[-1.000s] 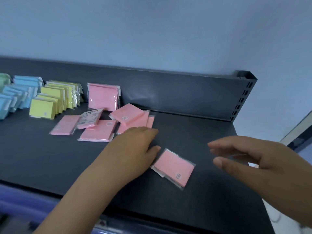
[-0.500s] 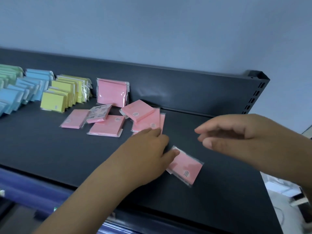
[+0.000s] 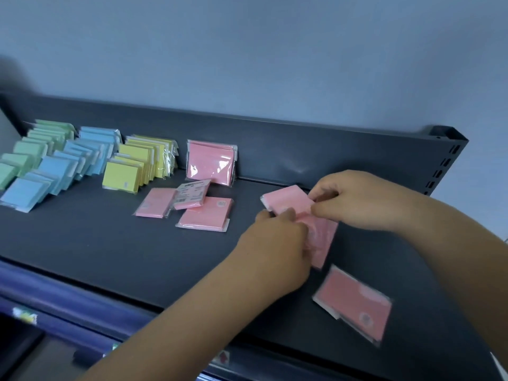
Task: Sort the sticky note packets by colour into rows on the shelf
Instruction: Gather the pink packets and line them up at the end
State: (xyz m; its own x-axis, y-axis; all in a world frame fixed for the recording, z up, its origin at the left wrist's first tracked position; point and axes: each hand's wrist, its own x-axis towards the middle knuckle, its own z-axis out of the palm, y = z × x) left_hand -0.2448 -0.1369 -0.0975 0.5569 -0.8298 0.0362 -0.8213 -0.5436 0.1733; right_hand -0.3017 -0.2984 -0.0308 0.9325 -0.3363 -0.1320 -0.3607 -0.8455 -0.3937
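Pink stack (image 3: 287, 200) sits clamped in fingers (image 3: 325, 192) of left hand (image 3: 275, 243) and right hand (image 3: 365, 200), loose pink packets (image 3: 204, 214) just left.

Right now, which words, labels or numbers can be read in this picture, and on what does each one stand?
Nothing is readable.
Grey print on the tilted pink packet lying across two others: too blurred.
Round marks on the flat pink packet and the nearest pink packet: too small.
Tag on the front edge of the shelf: blurred.
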